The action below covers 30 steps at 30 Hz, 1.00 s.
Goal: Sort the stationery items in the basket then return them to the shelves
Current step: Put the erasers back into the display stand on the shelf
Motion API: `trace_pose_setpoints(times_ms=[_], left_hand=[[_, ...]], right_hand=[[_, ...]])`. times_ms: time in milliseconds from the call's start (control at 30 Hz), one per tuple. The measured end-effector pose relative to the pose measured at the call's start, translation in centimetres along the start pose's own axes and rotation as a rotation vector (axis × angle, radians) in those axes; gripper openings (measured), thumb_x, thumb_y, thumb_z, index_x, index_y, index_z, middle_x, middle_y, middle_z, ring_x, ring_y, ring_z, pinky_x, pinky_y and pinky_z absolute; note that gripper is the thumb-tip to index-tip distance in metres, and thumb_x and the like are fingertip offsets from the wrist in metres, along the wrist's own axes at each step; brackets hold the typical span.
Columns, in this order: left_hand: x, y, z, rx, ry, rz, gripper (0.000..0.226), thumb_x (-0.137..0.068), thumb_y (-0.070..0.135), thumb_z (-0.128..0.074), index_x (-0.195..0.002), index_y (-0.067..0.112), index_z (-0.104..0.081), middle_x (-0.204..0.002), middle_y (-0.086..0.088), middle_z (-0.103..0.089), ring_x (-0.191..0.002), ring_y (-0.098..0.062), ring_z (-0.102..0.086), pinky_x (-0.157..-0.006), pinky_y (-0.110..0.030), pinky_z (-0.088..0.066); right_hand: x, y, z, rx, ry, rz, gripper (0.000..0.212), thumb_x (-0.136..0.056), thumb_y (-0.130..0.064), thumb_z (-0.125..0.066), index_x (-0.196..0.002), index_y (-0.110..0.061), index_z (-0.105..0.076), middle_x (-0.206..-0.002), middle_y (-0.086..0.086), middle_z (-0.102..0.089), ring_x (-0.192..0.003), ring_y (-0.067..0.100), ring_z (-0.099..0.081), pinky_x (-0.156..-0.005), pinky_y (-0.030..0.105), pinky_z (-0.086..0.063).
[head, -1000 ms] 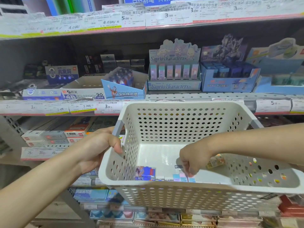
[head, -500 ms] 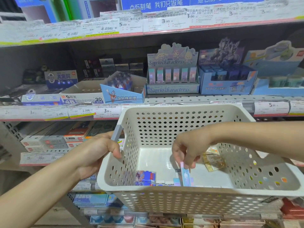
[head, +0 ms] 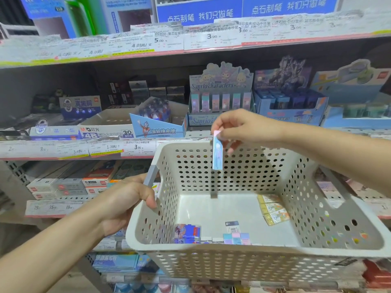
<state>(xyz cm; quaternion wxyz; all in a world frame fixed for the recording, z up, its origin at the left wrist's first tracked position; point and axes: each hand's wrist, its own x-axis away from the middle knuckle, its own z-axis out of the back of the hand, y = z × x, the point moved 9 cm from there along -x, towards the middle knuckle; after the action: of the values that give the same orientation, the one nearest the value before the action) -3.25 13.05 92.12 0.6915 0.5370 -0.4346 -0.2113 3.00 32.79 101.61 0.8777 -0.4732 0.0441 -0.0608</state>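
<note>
Right grip (head: pixel 237 132) pinching pastel eraser (head: pixel 217 153) above basket (head: pixel 211 248) | left grip (head: pixel 129 199) curled round handle | next: slot into Sanrio box (head: pixel 221 102)

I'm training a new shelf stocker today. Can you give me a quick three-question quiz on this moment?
1. True or false: the right hand pinches a pastel eraser above the basket.
2. What does the left hand grip?
A. a price tag
B. the basket's grey handle
C. a pen
3. Fill in: the display box with matching pastel erasers reads "Sanrio ____".

Key: 1 true; 2 B; 3 characters.
</note>
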Motion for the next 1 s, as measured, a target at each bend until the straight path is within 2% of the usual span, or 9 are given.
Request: trace_pose_setpoints(times_ms=[100,233,333,400,500,633,700,767,1000], left_hand=[[0.0,0.1,0.0,-0.001,0.01,0.001,0.071,-0.044,-0.005,-0.048,-0.111,0.012,-0.064,-0.099,-0.035,-0.065,-0.078,-0.042,-0.063,-0.069,-0.046,-0.054],[-0.2,0.3,0.2,-0.023,0.041,-0.016,0.067,-0.041,-0.003,-0.048,-0.104,0.009,-0.067,-0.085,-0.029,-0.066,-0.071,-0.04,-0.063,-0.069,-0.047,-0.054],[-0.1,0.5,0.1,-0.024,0.037,-0.014,0.068,-0.042,-0.004,-0.048,-0.105,0.01,-0.067,-0.084,-0.029,-0.067,-0.067,-0.04,-0.065,-0.059,-0.043,-0.055],[0.0,0.6,-0.1,-0.017,0.028,-0.015,0.067,-0.042,-0.005,-0.047,-0.103,0.012,-0.067,-0.082,-0.029,-0.068,-0.064,-0.039,-0.065,-0.054,-0.041,-0.055],[0.2,0.8,-0.1,-0.005,0.03,-0.02,0.064,-0.042,-0.005,-0.047,-0.097,0.017,-0.07,-0.076,-0.028,-0.067,-0.059,-0.037,-0.064,-0.054,-0.041,-0.056],[0.3,0.9,-0.3,-0.031,0.022,-0.029,0.062,-0.042,-0.004,-0.046,-0.097,0.014,-0.067,-0.07,-0.021,-0.068,-0.056,-0.033,-0.065,-0.053,-0.036,-0.055],[0.5,1.4,-0.6,-0.072,0.028,-0.074,0.059,-0.044,-0.002,-0.047,-0.098,0.014,-0.063,-0.062,-0.009,-0.069,-0.053,-0.021,-0.067,-0.053,-0.028,-0.053],[0.7,1.7,-0.8,-0.096,0.035,-0.106,0.059,-0.044,-0.001,-0.048,-0.1,0.014,-0.06,-0.059,-0.001,-0.069,-0.052,-0.013,-0.067,-0.053,-0.025,-0.051],[0.9,1.4,-0.8,-0.094,0.019,-0.133,0.058,-0.046,-0.001,-0.049,-0.101,0.013,-0.06,-0.061,-0.003,-0.07,-0.054,-0.014,-0.067,-0.059,-0.028,-0.051]], right_hand=[[-0.5,-1.6,3.1,0.058,0.189,0.047,0.013,-0.091,0.002,-0.05,-0.1,-0.002,-0.058,-0.074,0.005,-0.062,-0.06,0.013,-0.06,-0.059,0.02,-0.054],[-1.7,-3.0,7.1,0.264,0.442,0.089,0.02,-0.084,-0.003,-0.056,-0.103,-0.009,-0.06,-0.076,0.002,-0.064,-0.052,0.003,-0.059,-0.058,0.016,-0.052],[-3.3,-2.6,9.1,0.339,0.534,0.073,0.034,-0.078,-0.002,-0.062,-0.111,-0.009,-0.06,-0.089,0.007,-0.062,-0.063,0.013,-0.058,-0.062,0.023,-0.05],[-4.3,-2.8,9.7,0.373,0.566,0.093,0.034,-0.079,-0.003,-0.062,-0.112,-0.009,-0.059,-0.094,0.009,-0.06,-0.075,0.019,-0.056,-0.067,0.023,-0.045],[-5.5,-3.0,10.3,0.406,0.605,0.113,0.032,-0.084,-0.002,-0.056,-0.115,-0.008,-0.058,-0.096,0.009,-0.058,-0.083,0.019,-0.054,-0.075,0.02,-0.042],[-6.2,-2.9,10.1,0.449,0.599,0.151,0.032,-0.086,0.0,-0.057,-0.117,-0.005,-0.057,-0.104,0.012,-0.058,-0.099,0.03,-0.06,-0.092,0.034,-0.048],[-6.5,-2.7,9.9,0.472,0.579,0.156,0.031,-0.086,0.001,-0.057,-0.116,-0.006,-0.058,-0.105,0.009,-0.057,-0.104,0.03,-0.059,-0.094,0.037,-0.048],[-6.7,-2.5,9.8,0.474,0.565,0.16,0.031,-0.086,0.0,-0.057,-0.117,-0.007,-0.058,-0.104,0.006,-0.056,-0.103,0.026,-0.058,-0.095,0.037,-0.048],[-6.9,-2.9,9.2,0.441,0.531,0.156,0.03,-0.087,0.002,-0.058,-0.115,-0.009,-0.061,-0.095,0.005,-0.056,-0.088,0.018,-0.058,-0.094,0.03,-0.049]])
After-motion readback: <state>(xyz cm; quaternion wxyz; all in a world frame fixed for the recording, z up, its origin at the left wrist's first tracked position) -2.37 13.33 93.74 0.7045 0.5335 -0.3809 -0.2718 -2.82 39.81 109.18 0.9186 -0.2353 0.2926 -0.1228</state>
